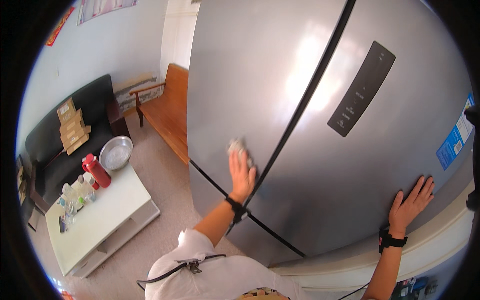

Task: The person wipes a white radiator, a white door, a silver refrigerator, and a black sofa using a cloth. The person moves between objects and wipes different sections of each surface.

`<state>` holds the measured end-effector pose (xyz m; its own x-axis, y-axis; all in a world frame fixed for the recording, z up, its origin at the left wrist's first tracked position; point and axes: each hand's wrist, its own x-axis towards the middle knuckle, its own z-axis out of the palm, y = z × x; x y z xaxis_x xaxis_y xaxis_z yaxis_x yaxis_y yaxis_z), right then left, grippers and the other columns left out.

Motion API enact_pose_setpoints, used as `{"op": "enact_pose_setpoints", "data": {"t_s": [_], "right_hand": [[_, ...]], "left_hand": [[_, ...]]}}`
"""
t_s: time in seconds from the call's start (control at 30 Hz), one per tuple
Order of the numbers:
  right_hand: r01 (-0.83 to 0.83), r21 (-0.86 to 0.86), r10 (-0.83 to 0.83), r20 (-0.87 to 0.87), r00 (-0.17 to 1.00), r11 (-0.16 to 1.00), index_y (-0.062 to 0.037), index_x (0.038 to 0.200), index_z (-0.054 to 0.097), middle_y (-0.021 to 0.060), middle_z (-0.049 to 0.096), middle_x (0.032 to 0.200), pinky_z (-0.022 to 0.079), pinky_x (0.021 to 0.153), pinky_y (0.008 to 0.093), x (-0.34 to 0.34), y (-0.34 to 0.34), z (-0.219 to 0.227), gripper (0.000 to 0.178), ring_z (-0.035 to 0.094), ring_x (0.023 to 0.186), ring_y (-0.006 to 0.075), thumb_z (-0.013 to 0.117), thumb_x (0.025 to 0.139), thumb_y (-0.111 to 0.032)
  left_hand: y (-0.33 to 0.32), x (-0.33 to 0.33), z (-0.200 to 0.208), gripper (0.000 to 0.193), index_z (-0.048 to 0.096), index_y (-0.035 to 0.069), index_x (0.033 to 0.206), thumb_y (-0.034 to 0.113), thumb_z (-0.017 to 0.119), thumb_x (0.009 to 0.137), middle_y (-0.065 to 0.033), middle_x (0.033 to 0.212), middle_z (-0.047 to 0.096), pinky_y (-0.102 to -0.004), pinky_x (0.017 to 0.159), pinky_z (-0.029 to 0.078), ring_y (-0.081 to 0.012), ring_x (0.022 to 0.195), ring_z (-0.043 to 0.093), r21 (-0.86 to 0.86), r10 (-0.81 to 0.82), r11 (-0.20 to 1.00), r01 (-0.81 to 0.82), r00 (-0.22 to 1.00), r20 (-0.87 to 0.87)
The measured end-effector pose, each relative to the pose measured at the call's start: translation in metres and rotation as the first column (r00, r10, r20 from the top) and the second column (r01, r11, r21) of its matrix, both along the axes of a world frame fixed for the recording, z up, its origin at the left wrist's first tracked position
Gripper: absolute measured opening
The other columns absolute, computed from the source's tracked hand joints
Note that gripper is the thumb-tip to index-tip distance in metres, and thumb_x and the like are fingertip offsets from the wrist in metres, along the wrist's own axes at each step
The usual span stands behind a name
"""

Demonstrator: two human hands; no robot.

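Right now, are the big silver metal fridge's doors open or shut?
Shut. The big silver metal fridge has its doors lying flush, with only narrow black seams between them.

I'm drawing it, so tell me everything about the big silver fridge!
The fridge stands upright before the person, shiny grey like metal, doors apparently shut, dark gaps between. The upper right one has a dark panel and blue sticker. The left hand presses a pale cloth to it; the right hand touches it.

Refrigerator [310,160]: silver-grey, glossy, upright; doors [415,75] closed. Cloth [236,145]: pale, crumpled, lies against upper left door [235,65], low down, near its right edge.
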<state>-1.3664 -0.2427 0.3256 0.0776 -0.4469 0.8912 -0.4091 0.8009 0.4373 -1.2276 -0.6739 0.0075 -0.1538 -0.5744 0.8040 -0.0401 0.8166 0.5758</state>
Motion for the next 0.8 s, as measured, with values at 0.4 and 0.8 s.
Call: {"op": "enact_pose_setpoints", "data": {"t_s": [0.4,0.8], "right_hand": [[0.04,0.006,-0.04,0.034,0.999,0.999,-0.0029,0.161,0.027,0.0218,0.022,0.168,0.012,0.123,0.061,-0.001,0.001,-0.002,0.07,0.019,0.155,0.0437,0.035,0.106,-0.046],[0.072,-0.012,-0.071,0.058,0.996,0.997,-0.0016,0.162,0.025,0.0239,0.02,0.168,0.01,0.124,0.0598,0.002,-0.002,-0.003,0.072,0.018,0.155,0.0448,0.036,0.106,-0.045]], "left_hand": [[-0.05,-0.001,0.174,0.07,0.036,0.006,0.158,0.037,0.059,0.1,-0.0257,0.165,0.025,-0.0574,0.123,0.015,-0.0437,0.154,0.019,-0.194,-0.059,0.98,0.036,0.992,-0.115],[-0.147,0.009,0.368,0.064,0.047,0.015,0.154,0.039,0.063,0.097,-0.0182,0.164,0.034,-0.0577,0.122,0.017,-0.0435,0.152,0.025,-0.508,0.069,0.843,-0.177,0.972,-0.224]]}}
